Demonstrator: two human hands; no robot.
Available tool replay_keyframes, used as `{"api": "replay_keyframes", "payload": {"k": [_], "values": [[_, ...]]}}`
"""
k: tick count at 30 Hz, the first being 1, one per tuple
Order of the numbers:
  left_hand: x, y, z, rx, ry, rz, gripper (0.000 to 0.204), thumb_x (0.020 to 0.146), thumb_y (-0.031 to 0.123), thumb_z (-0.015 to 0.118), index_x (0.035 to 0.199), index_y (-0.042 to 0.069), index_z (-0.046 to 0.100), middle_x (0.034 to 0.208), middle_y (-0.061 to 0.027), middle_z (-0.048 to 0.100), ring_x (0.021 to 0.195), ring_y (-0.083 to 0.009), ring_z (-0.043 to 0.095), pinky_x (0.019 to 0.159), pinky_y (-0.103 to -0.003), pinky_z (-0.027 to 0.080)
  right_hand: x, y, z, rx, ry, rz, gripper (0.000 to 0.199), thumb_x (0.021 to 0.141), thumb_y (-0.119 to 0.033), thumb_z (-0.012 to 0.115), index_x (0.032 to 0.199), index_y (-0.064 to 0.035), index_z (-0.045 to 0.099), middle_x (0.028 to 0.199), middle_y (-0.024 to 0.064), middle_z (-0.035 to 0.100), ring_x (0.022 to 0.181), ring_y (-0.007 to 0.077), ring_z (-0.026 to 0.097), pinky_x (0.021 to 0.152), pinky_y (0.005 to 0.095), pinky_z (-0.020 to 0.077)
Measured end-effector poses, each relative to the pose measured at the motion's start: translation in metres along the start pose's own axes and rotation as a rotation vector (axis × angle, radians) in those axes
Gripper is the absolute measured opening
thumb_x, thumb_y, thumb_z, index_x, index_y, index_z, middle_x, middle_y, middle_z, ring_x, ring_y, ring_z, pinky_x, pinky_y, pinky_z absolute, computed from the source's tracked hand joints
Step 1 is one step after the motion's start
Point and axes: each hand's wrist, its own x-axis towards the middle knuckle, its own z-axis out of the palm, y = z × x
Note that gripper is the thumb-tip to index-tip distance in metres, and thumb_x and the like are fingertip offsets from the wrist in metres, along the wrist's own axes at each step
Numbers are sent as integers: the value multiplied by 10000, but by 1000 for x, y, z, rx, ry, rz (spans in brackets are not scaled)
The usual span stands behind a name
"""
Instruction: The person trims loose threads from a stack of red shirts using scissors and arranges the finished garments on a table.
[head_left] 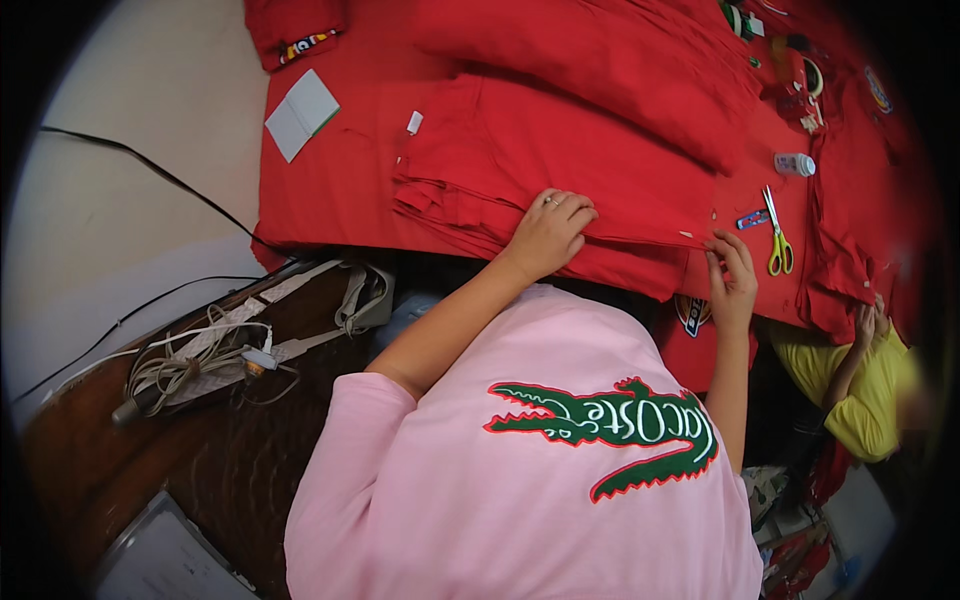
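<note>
my left hand (548, 237) on red cloth (590, 150), fingers (580, 206) loosely bent together, my right hand (734, 272) pinching its near edge, scissors (776, 228) right

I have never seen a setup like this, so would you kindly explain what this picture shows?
There is no machine here: a person in a pink shirt works bare-handed. The view comes from a fisheye camera worn on that person's head, looking down, so straight edges bend near the rim. The left hand rests on folded red cloth; the right hand is at its near edge, seemingly pinching it, though the grip is hard to confirm. On the red-covered table also lie scissors with yellow-green handles, a small whitish bottle and a pale notebook. At the right, someone else in a yellow shirt is partly visible.
</note>
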Motion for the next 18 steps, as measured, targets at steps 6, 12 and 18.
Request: {"api": "replay_keyframes", "payload": {"k": [6,12,18], "values": [[-21,-89,-93,434,351,-336,410,678,-51,603,987,167,761,1094,0,744,1123,-236,660,1024,-450,443,-19,35,-28,-89,-64,51,110,951,-38,691,1057,-21,712,1188,101,668,964,209,666,764,311,540],[-46,-124,-166,494,279,-394,302,804,41,629,1020,184,782,1140,23,756,1101,-215,668,1040,-415,447,-16,28,-15,-119,-319,194,128,949,-74,685,1068,-33,710,1027,67,650,905,232,665,746,348,518],[-12,-184,-222,48,-60,-849,168,937,193,700,1084,130,753,1052,-18,765,921,-135,692,768,-322,527,56,64,-49,404,-545,474,100,1015,-83,629,1101,-35,646,842,50,712,762,138,692,748,306,551]]}}
